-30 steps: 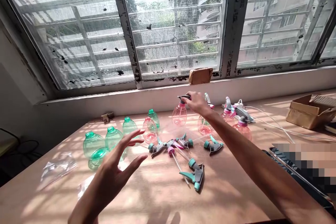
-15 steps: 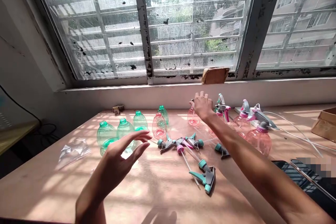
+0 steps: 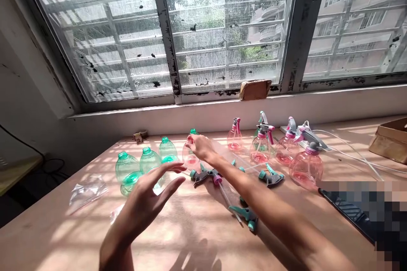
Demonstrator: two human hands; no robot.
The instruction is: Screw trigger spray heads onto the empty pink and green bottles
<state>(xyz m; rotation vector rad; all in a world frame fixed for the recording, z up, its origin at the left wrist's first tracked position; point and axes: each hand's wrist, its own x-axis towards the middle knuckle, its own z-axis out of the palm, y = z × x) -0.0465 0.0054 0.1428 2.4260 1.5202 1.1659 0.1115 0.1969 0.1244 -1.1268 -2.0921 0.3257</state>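
Centrally, toward the far side of the table [image 3: 165,241], a pink bottle [image 3: 187,157] is partly covered by the right hand [image 3: 199,146]; whether its neck is gripped cannot be told. Nothing is grasped by the left hand [image 3: 154,197], whose thumb and fingers are spread, near the green bottles [image 3: 149,160].

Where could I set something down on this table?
The widest bare patch is the near part of the table, between the left hand and the right forearm, in front of the loose spray heads. Another lies in front of the crinkled plastic bag, left of the left forearm. Farther back, green bottles and pink bottles crowd the surface.
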